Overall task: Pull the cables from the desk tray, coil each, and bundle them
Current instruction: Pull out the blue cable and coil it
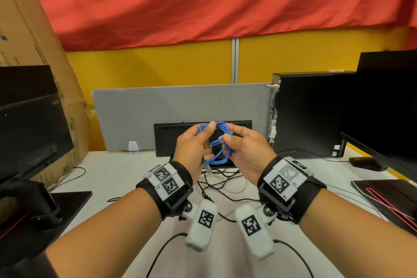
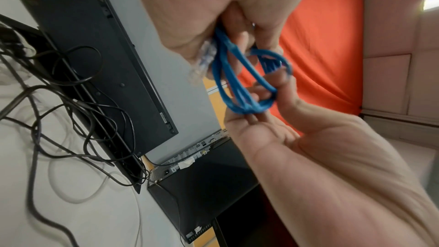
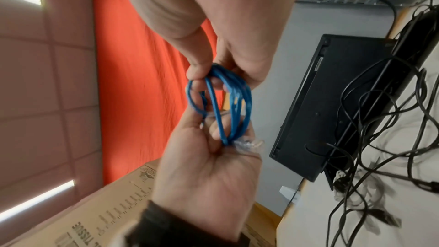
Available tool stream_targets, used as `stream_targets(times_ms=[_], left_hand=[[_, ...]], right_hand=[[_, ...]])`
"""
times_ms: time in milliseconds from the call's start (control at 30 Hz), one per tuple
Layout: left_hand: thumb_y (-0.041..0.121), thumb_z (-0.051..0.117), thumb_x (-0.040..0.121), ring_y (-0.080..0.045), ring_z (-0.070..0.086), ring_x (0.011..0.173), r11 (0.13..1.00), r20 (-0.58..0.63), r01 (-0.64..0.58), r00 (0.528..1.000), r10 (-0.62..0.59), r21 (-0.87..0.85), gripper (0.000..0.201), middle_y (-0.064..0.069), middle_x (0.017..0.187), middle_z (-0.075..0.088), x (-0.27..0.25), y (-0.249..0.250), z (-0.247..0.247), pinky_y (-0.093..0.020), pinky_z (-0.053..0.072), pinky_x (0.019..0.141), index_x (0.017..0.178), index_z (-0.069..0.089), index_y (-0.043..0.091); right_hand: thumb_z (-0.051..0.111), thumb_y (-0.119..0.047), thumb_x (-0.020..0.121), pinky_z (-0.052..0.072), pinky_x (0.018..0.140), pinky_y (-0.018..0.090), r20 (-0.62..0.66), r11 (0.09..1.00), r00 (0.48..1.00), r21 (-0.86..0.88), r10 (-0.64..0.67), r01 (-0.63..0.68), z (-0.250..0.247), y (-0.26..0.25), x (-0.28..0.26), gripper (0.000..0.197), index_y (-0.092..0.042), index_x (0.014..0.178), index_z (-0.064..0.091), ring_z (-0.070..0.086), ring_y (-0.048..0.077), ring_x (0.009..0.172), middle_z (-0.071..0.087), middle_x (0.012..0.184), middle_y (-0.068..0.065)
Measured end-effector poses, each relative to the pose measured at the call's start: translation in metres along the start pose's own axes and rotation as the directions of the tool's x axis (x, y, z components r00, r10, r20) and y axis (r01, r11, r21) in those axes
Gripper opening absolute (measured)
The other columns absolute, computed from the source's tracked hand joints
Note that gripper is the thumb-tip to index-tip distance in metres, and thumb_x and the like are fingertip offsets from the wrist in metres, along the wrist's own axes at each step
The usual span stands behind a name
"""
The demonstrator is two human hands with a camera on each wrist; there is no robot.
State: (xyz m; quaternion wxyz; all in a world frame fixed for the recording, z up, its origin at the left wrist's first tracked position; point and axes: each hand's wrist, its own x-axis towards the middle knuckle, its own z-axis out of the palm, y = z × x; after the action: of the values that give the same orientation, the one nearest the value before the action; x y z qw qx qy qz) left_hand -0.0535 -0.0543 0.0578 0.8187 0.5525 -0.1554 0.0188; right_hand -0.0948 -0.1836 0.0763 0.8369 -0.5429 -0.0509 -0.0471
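Both hands pinch blue cable [image 1: 215, 142] coil | left hand [image 1: 191, 149] | right hand [image 1: 247, 150] | above desk [image 1: 126, 178]

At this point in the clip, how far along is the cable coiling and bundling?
Early. Done: the blue cable is out of the tray and wound into loops, its clear plug hanging free. In hand: the left hand grips the loops while the right hand pinches them, likely securing the coil. Left: the black cables and a white cable lie tangled on the desk, uncoiled; no bundle is visible.
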Motion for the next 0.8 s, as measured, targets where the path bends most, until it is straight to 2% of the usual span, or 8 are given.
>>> stream_targets(times_ms=[67, 133, 200, 333, 400, 500, 667, 800], left_hand=[[0.028, 0.061, 0.093, -0.013, 0.045, 0.049, 0.998, 0.062, 0.037, 0.998, -0.033, -0.055, 0.031, -0.013, 0.075, 0.056, 0.000, 0.001, -0.005, -0.020, 0.037, 0.040, 0.109, 0.067, 0.003], [0.028, 0.060, 0.094, -0.010, 0.034, 0.047, 0.996, 0.117, 0.072, 0.991, -0.066, -0.049, 0.033, -0.004, 0.064, 0.049, 0.001, 0.002, -0.010, -0.020, 0.034, 0.042, 0.111, 0.064, 0.000], [0.028, 0.060, 0.094, -0.007, 0.026, 0.044, 0.994, 0.167, 0.107, 0.981, -0.100, -0.030, 0.028, 0.005, 0.055, 0.039, 0.001, 0.002, -0.014, -0.020, 0.035, 0.044, 0.106, 0.061, 0.002], [0.026, 0.059, 0.093, -0.013, 0.037, 0.050, 0.977, 0.249, 0.211, 0.947, -0.201, -0.011, 0.021, -0.002, 0.062, 0.039, 0.000, 0.005, -0.022, -0.026, 0.044, 0.053, 0.090, 0.061, 0.005], [0.022, 0.059, 0.092, -0.018, 0.049, 0.056, 0.967, 0.273, 0.247, 0.928, -0.254, 0.062, 0.020, -0.007, 0.066, 0.048, 0.002, 0.008, -0.027, -0.033, 0.052, 0.063, 0.089, 0.062, 0.002], [0.008, 0.054, 0.094, -0.023, 0.061, 0.065, 0.936, 0.278, 0.311, 0.896, -0.347, 0.165, 0.016, -0.011, 0.069, 0.058, 0.007, 0.017, -0.033, -0.036, 0.056, 0.072, 0.092, 0.066, -0.003], [0.007, 0.046, 0.093, -0.014, 0.037, 0.049, 0.879, 0.306, 0.450, 0.824, -0.476, 0.156, 0.016, 0.000, 0.055, 0.031, 0.009, 0.026, -0.028, -0.036, 0.053, 0.069, 0.082, 0.057, 0.005], [0.015, 0.062, 0.092, -0.010, 0.031, 0.043, 0.889, 0.220, 0.242, 0.913, -0.345, 0.388, 0.016, 0.002, 0.052, 0.035, 0.007, 0.016, -0.022, -0.028, 0.046, 0.058, 0.077, 0.062, 0.009]], right_hand=[[0.038, 0.009, 0.097, 0.046, 0.097, 0.048, 0.047, 0.995, 0.998, 0.088, 0.041, -0.045, 0.001, -0.004, -0.001, 0.037, 0.005, 0.132, 0.050, 0.056, 0.028, 0.092, 0.059, 0.104, 0.022], [0.034, 0.004, 0.098, 0.035, 0.108, 0.056, 0.134, 0.984, 0.987, 0.147, 0.085, -0.104, -0.001, -0.008, -0.004, 0.038, 0.007, 0.133, 0.048, 0.052, 0.031, 0.094, 0.059, 0.098, 0.021], [0.040, -0.004, 0.097, 0.040, 0.100, 0.054, 0.201, 0.982, 0.973, 0.124, 0.113, -0.140, -0.001, -0.012, -0.008, 0.037, 0.010, 0.130, 0.050, 0.047, 0.027, 0.081, 0.051, 0.079, 0.016], [0.049, 0.015, 0.087, 0.046, 0.097, 0.060, 0.201, 0.965, 0.977, -0.262, 0.070, -0.015, 0.001, -0.012, -0.007, 0.037, 0.007, 0.122, 0.053, 0.059, 0.038, 0.091, 0.058, 0.100, 0.027], [0.044, 0.020, 0.084, 0.052, 0.087, 0.051, 0.182, 0.898, 0.982, -0.438, 0.046, 0.039, -0.002, -0.008, -0.004, 0.041, 0.000, 0.118, 0.055, 0.059, 0.029, 0.085, 0.059, 0.097, 0.022], [0.044, 0.016, 0.087, 0.045, 0.071, 0.034, 0.203, 0.791, 0.978, -0.604, 0.036, 0.096, -0.010, -0.007, -0.002, 0.037, -0.005, 0.116, 0.057, 0.049, 0.018, 0.072, 0.054, 0.089, 0.016], [0.049, 0.014, 0.088, 0.046, 0.079, 0.036, 0.330, 0.712, 0.938, -0.684, 0.102, 0.163, -0.014, -0.008, 0.002, 0.033, -0.004, 0.114, 0.058, 0.051, 0.021, 0.080, 0.056, 0.085, 0.007], [0.063, -0.003, 0.084, 0.051, 0.065, 0.029, 0.367, 0.267, 0.928, -0.902, 0.060, 0.340, -0.016, -0.016, 0.007, 0.023, -0.010, 0.106, 0.069, 0.055, 0.012, 0.064, 0.062, 0.075, 0.004]])
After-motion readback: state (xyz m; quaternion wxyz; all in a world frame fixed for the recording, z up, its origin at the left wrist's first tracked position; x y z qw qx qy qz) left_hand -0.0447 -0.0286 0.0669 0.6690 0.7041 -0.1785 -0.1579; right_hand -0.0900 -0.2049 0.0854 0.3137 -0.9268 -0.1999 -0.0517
